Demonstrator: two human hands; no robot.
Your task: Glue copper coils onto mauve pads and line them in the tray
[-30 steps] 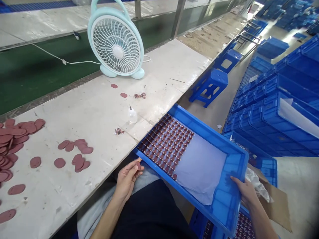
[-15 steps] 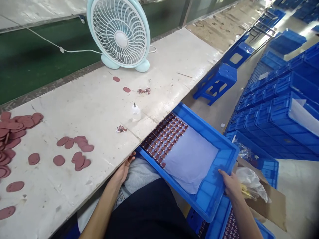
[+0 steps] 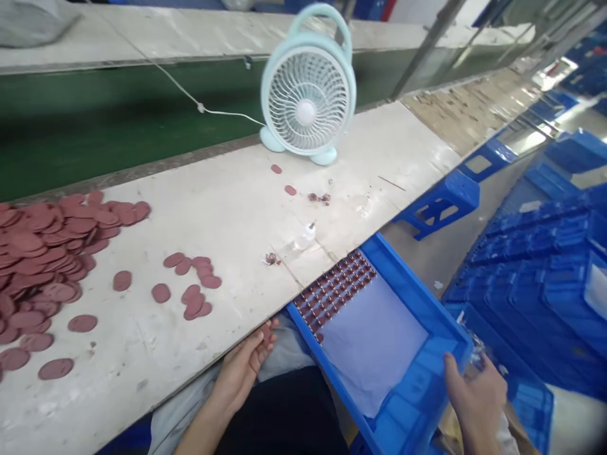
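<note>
My left hand is at the table's front edge, fingers closed around a reddish-brown oval piece. A blue plastic tray sits at the table edge, partly beneath it. Rows of small dark-red pieces with light fittings fill its far left part, on a pale sheet. Beside the tray's right rim is my right hand, thumb and fingers apart with nothing between them. Whether it touches the rim I cannot tell. On the table a small clear bottle with a thin tip leans over.
A large pile of reddish ovals covers the table's left, with smaller groups nearer the middle. A light-blue fan stands at the back. Blue stools and stacked blue crates are on the right.
The view has swung left and up. An oval piece now shows in my left hand. My right hand has loosened from the tray's rim. The bottle, upright before, now looks tilted.
</note>
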